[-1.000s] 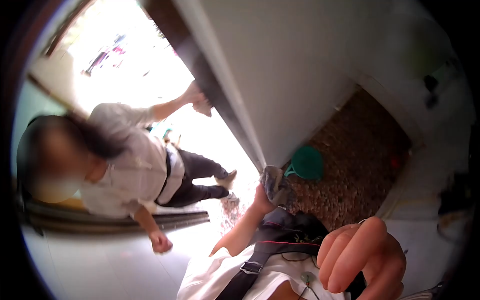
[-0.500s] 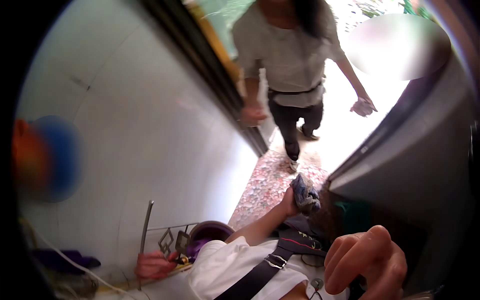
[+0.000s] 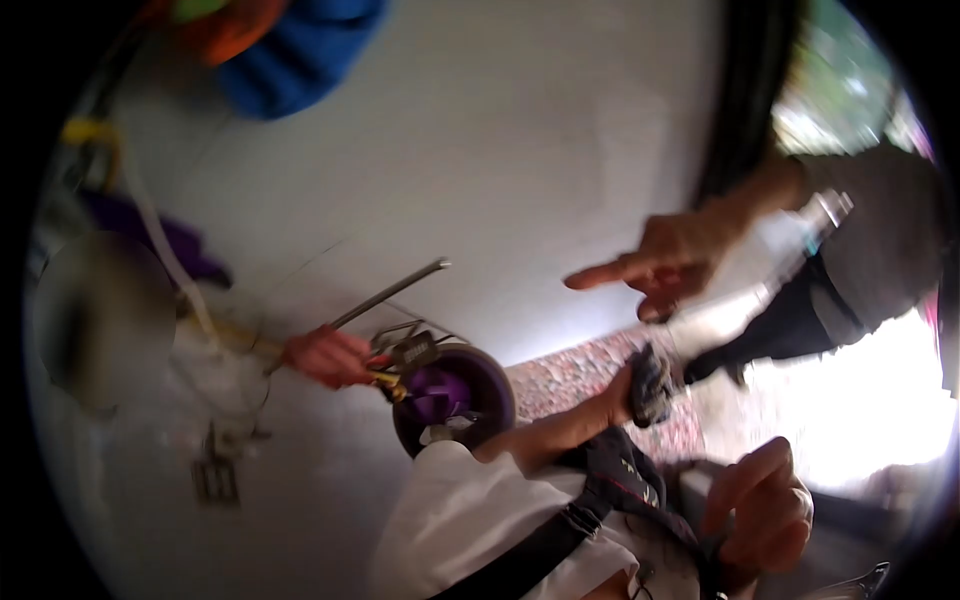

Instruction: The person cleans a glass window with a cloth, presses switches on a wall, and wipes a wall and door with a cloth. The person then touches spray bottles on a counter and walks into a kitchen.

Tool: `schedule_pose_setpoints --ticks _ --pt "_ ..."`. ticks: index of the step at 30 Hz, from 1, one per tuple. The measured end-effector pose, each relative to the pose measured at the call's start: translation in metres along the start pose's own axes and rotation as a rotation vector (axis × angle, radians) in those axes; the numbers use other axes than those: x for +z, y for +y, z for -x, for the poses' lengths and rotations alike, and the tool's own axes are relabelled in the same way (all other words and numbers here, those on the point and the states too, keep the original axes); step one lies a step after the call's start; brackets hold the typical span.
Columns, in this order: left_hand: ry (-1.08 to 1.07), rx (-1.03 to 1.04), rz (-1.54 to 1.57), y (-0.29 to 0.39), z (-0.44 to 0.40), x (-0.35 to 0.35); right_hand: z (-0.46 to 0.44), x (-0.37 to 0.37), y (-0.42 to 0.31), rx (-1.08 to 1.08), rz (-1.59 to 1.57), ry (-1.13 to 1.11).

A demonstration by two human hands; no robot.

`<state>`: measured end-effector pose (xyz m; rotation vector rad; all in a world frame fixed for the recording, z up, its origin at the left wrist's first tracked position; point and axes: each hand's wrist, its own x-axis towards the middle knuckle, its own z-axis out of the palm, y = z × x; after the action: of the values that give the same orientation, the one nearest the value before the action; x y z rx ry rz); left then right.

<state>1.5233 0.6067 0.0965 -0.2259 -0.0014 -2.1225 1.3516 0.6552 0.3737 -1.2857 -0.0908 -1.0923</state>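
Note:
My left hand (image 3: 618, 396) is closed around a crumpled grey-blue cloth (image 3: 652, 386), held out in front of my body. My right hand (image 3: 765, 510) is raised at the lower right, close to the camera. Its fingers are curled, and nothing shows between them. Another person's hand (image 3: 680, 260) reaches in from the right with the index finger stretched out, above the cloth and apart from it. Below my left arm, a brown-rimmed bucket (image 3: 502, 400) holds a purple object (image 3: 440, 393).
A reddish, hand-shaped thing (image 3: 325, 356) is by a metal rod (image 3: 390, 292) near the bucket. Blue fabric (image 3: 300, 60) hangs on the pale wall (image 3: 530, 180). The other person stands in the bright doorway beyond the pebbled floor (image 3: 570, 375).
My view has swung left and tilted, bringing the bucket and wall nearer the middle. The other person has come closer and now points. My left hand still holds the cloth.

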Motion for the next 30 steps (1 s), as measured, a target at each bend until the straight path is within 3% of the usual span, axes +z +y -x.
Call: schedule_pose_setpoints --ticks 1,2,4,6,7,8,10,11,12,14,16,18,20,22,24,26,28,30 --pt "-0.016 0.083 -0.041 0.023 0.010 0.009 0.005 -0.014 0.001 0.170 0.064 0.045" --pt "0.113 0.182 -0.085 0.011 0.023 0.028 0.026 -0.025 -0.023 0.331 0.142 0.090" --pt "0.377 0.374 -0.108 -0.012 0.040 0.044 0.047 -0.061 -0.029 0.331 0.852 -0.038" --pt "0.630 0.537 -0.042 -0.012 0.061 0.054 0.058 -0.079 0.013 0.366 0.512 0.264" --pt "0.758 0.603 0.006 -0.013 0.072 0.055 0.062 -0.082 0.022 0.475 0.545 0.332" --pt "0.504 0.633 0.020 -0.009 0.093 0.044 0.065 -0.086 0.028 0.583 0.586 0.404" --pt "0.525 0.764 0.024 -0.012 0.110 0.030 0.069 -0.101 0.031 0.722 0.514 0.467" --pt "0.315 0.786 -0.025 -0.017 0.117 0.022 0.067 -0.101 0.026 0.772 0.567 0.442" --pt "0.312 0.820 -0.015 -0.022 0.120 0.015 0.074 -0.112 0.028 0.789 0.486 0.477" --pt "0.720 0.919 0.169 -0.042 0.120 0.044 0.076 -0.122 0.032 0.782 0.491 0.402" --pt "0.703 0.954 0.204 -0.057 0.123 0.031 0.075 -0.122 0.036 0.768 0.491 0.334" --pt "0.658 0.903 -0.002 -0.071 0.128 -0.006 0.067 -0.109 0.047 0.784 0.389 0.433" --pt "0.488 0.828 -0.267 -0.092 0.125 0.032 0.069 -0.109 0.059 0.858 0.465 0.220" --pt "0.772 0.753 -0.324 -0.104 0.119 0.051 0.071 -0.099 0.074 0.923 0.541 -0.008" --pt "1.066 0.756 -0.476 -0.114 0.116 0.082 0.090 -0.095 0.102 1.015 0.400 0.002" --pt "1.058 0.695 -0.577 -0.113 0.130 0.083 0.104 -0.076 0.119 1.088 0.316 -0.114" --pt "1.052 0.555 -1.806 -0.117 0.151 0.073 0.115 -0.046 0.127 1.174 0.177 -0.175" --pt "1.163 0.511 -1.659 -0.128 0.172 0.126 0.133 -0.024 0.146 1.166 -0.155 -0.185"
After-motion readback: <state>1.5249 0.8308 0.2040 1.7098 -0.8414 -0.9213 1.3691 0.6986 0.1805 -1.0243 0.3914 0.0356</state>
